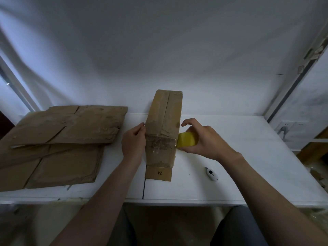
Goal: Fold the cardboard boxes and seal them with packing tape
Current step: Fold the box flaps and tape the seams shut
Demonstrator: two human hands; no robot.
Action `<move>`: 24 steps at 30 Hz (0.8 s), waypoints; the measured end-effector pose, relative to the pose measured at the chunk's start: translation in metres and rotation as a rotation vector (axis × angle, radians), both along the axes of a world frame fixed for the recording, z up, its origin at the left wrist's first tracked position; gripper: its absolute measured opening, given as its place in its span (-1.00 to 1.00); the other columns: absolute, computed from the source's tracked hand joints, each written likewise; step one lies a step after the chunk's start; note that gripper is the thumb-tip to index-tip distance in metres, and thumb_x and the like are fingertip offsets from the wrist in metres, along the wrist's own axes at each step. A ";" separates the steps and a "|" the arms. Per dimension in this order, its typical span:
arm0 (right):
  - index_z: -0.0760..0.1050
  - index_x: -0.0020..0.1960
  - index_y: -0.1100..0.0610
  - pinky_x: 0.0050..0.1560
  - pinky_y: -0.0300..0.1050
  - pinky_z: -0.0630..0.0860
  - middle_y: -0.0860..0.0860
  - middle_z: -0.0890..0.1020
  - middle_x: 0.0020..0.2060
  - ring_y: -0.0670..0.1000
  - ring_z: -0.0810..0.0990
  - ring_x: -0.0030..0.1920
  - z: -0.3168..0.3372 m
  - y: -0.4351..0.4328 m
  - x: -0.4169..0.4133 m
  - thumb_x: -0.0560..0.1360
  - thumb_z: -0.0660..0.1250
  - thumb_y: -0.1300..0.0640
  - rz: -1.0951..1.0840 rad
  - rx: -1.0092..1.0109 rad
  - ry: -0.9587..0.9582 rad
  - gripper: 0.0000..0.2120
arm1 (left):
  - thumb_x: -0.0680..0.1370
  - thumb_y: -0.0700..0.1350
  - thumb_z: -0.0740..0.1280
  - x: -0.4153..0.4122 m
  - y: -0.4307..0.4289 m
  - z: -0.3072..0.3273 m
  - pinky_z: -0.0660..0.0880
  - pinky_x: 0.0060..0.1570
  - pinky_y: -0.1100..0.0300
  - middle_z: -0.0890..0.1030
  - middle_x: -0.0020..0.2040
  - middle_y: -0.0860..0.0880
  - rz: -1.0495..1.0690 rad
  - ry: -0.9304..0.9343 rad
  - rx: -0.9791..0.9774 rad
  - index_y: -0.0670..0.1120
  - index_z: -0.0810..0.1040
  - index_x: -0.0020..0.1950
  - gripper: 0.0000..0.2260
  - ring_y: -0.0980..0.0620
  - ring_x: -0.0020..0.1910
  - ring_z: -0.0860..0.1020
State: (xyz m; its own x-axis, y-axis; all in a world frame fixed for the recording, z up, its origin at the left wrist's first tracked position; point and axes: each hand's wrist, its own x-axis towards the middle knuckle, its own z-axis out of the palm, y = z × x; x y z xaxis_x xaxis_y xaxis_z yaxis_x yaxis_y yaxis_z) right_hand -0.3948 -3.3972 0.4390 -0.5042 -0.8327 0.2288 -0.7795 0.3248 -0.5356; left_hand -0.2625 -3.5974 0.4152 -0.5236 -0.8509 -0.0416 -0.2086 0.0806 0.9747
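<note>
A folded brown cardboard box [164,125] lies lengthwise in the middle of the white table [239,157], its flap seam facing up. A strip of clear tape [160,144] runs across its near part. My right hand [204,139] grips a yellow tape roll [187,139] against the box's right edge. My left hand [134,141] presses on the box's left side where the tape starts, thumb and fingers at the edge. A short flap marked "24" [158,173] sticks out at the near end.
Several flattened cardboard boxes [58,139] are stacked on the table's left part. A small white box cutter [211,174] lies near the front edge, right of the box. A wall rises behind the table; a shelf post [291,89] stands at the right.
</note>
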 end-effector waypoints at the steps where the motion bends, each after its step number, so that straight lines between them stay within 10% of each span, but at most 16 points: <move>1: 0.26 0.27 -0.25 -0.11 -0.19 0.52 -0.13 0.59 -0.05 -0.05 0.55 -0.07 0.000 0.001 0.000 0.39 0.59 -0.11 0.009 -0.003 -0.003 -0.37 | 0.66 -0.03 0.27 0.003 0.001 -0.001 0.60 0.15 -0.10 0.65 0.21 0.06 0.000 0.002 -0.029 0.06 0.58 0.36 -0.72 0.04 0.10 0.62; 6: 0.30 0.28 -0.28 -0.11 -0.31 0.48 -0.15 0.60 0.00 -0.12 0.55 -0.04 0.006 0.005 -0.001 0.40 0.57 -0.12 0.060 0.007 0.021 -0.41 | 0.68 0.10 0.21 0.010 0.014 -0.001 0.47 0.09 0.11 0.54 0.33 0.00 -0.064 -0.115 -0.311 0.07 0.37 0.53 -0.58 0.12 0.11 0.51; 12: 0.38 0.36 -0.22 0.13 -0.12 0.52 -0.26 0.54 0.29 -0.13 0.54 0.17 0.006 -0.006 0.004 0.44 0.48 -0.25 0.119 0.132 0.136 -0.45 | 0.18 0.54 0.42 0.008 0.020 -0.012 0.57 0.13 -0.02 0.44 0.42 -0.04 -0.083 -0.214 -0.400 0.05 0.17 0.54 0.08 -0.07 0.30 0.52; 17: 0.49 0.22 -0.14 -0.13 -0.15 0.42 -0.17 0.65 0.01 -0.03 0.60 -0.04 0.001 -0.025 0.025 0.38 0.31 -0.51 -0.217 0.099 0.248 -0.41 | 0.16 0.55 0.43 0.012 0.012 -0.015 0.61 0.11 -0.09 0.59 0.29 -0.05 -0.086 -0.204 -0.420 0.03 0.24 0.55 0.10 -0.04 0.15 0.61; 24: 0.48 0.15 -0.17 -0.16 -0.12 0.35 -0.14 0.52 -0.17 0.01 0.46 -0.13 0.004 -0.030 0.026 0.43 0.47 -0.27 -0.275 0.144 0.190 -0.62 | 0.39 0.12 0.57 0.027 -0.007 -0.019 0.61 0.00 0.13 0.68 -0.01 0.07 -0.135 -0.067 -0.273 -0.01 0.38 0.54 -0.23 0.17 -0.08 0.63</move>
State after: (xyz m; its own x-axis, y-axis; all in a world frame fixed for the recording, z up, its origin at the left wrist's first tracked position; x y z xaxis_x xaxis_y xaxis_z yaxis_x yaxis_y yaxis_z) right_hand -0.3691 -3.4276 0.4434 -0.6734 -0.7025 0.2303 -0.7339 0.5978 -0.3225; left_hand -0.2354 -3.6043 0.3960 -0.6362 -0.7586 0.1408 -0.2413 0.3689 0.8976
